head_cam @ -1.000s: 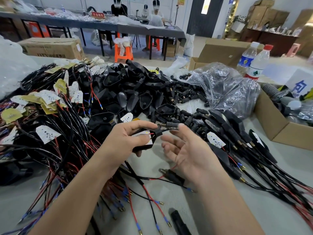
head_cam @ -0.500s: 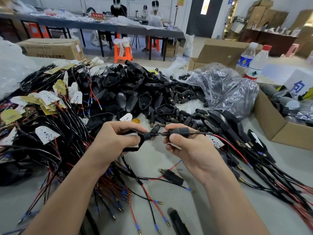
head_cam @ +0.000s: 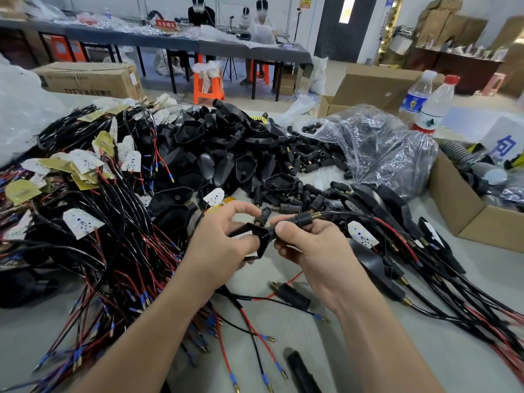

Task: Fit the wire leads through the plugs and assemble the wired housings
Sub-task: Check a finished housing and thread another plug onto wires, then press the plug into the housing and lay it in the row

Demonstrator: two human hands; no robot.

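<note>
The left hand (head_cam: 221, 248) gripped a black housing (head_cam: 255, 236), fingers curled round its rim, apparently to steady it with the neck turned toward the other hand. The right hand (head_cam: 312, 253) pinched a plug (head_cam: 302, 219) between thumb and forefinger, just beside that neck, with the wire lead (head_cam: 351, 213) trailing from it to the right. Holding both parts in line above the table (head_cam: 453, 373) probably allowed the plug to seat squarely. Spare housings (head_cam: 215, 154) and loose plugs (head_cam: 312, 163) lay heaped beyond, presumably for easy reach.
</note>
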